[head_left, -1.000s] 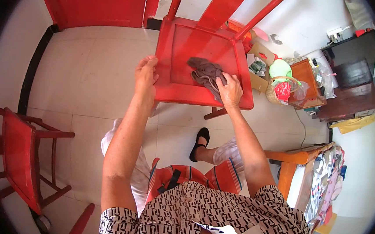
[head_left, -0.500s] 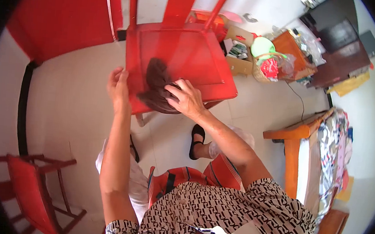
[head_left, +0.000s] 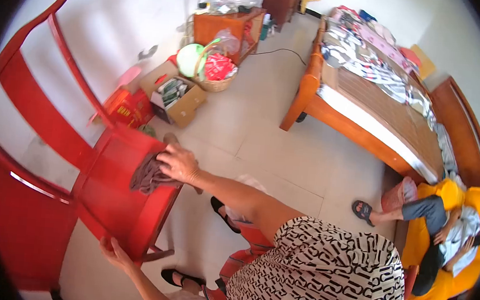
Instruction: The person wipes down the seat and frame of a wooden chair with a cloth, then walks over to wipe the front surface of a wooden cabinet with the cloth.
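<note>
A red wooden chair [head_left: 113, 199] with a slatted back stands before me. Its seat carries a crumpled dark brown cloth [head_left: 148, 178] near the right-hand edge. My right hand [head_left: 179, 164] is closed over that cloth, fingers curled into its folds and pressing it against the seat. My left hand [head_left: 119, 256] is by the seat's near left edge with its fingers apart and nothing in them; I cannot tell whether it touches the wood.
Beyond the chair are an open cardboard box [head_left: 190, 104], a wicker basket [head_left: 218, 84] and an orange cabinet [head_left: 218, 29]. A wooden bed [head_left: 360, 128] stands to the right. Another person [head_left: 461, 235] sits on yellow cushioning at far right. A red door is at left.
The view has swung to the right, bringing the bed and the seated person into sight. My right hand and the cloth have moved to the seat's right-hand edge.
</note>
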A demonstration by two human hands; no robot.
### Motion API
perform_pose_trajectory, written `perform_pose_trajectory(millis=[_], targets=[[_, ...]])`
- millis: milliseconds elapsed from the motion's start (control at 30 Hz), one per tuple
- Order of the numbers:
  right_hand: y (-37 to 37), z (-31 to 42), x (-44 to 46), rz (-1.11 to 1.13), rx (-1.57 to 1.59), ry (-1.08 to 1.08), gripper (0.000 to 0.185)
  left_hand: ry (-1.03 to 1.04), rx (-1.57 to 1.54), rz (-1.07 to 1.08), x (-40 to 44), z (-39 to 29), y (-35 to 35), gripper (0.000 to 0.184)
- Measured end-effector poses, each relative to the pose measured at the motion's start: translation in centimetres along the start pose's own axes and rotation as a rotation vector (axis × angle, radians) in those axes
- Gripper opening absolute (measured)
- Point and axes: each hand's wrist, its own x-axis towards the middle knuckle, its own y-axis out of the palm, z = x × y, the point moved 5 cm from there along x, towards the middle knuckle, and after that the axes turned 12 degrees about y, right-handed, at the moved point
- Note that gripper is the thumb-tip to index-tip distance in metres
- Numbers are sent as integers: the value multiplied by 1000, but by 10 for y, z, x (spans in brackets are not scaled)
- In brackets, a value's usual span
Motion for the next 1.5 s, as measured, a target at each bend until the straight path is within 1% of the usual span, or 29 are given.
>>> perform_pose_trajectory(millis=[67, 167, 233, 267, 300, 367, 467, 567, 667, 733, 833, 867, 933, 1033, 1133, 1267, 1367, 1433, 1467, 1500], targets=[[5, -3, 2, 117, 39, 60, 30, 76, 204, 12, -4, -32, -2, 44], [12, 0, -1, 90, 15, 3, 33, 136, 514, 89, -4, -58, 4, 41], [4, 4, 0, 83, 34, -7, 31, 237, 652, 97, -6, -60, 7, 40], [4, 5, -1, 62, -1, -8, 31, 256, 691, 97, -5, -64, 8, 36], [2, 5, 0, 25, 10, -41, 33, 268, 726, 112, -5, -65, 7, 37], [3, 8, -1, 70, 64, -10, 35, 297, 794, 140, -2, -57, 5, 38], [5, 9, 0, 163, 34, 54, 36, 280, 910, 138, -2, -71, 11, 35], [2, 10, 1, 146, 55, 46, 37, 415, 933, 153, -11, -136, 16, 39], [2, 10, 1, 118, 43, 25, 37, 506, 923, 145, -12, -133, 19, 36], [3, 12, 0, 98, 10, 9, 37, 464, 906, 149, -13, -137, 20, 34], [10, 10, 1, 135, -12, 18, 39, 382, 924, 179, -13, -143, 21, 31], [9, 11, 0, 92, -24, 5, 39, 355, 935, 191, -13, -144, 22, 30], [7, 14, -2, 3, -48, -22, 41, 347, 991, 201, -10, -137, 23, 30], [7, 14, -3, 17, -80, -11, 42, 352, 1036, 188, -8, -132, 26, 29], [19, 11, -8, 169, -43, 44, 41, 357, 1031, 170, -5, -130, 27, 28], [22, 14, -21, 164, -21, 39, 45, 400, 1008, 133, -2, -131, 31, 23], [17, 23, -33, 197, 7, 46, 45, 190, 1016, 301, 13, -69, 33, 33], [12, 31, -44, 235, 36, 70, 43, 184, 1020, 311, 14, -73, 34, 33], [-1, 37, -53, 191, 55, 67, 43, 181, 1020, 316, 13, -76, 36, 33], [-4, 35, -63, 251, 167, 115, 43, 197, 1010, 314, 12, -77, 35, 33]])
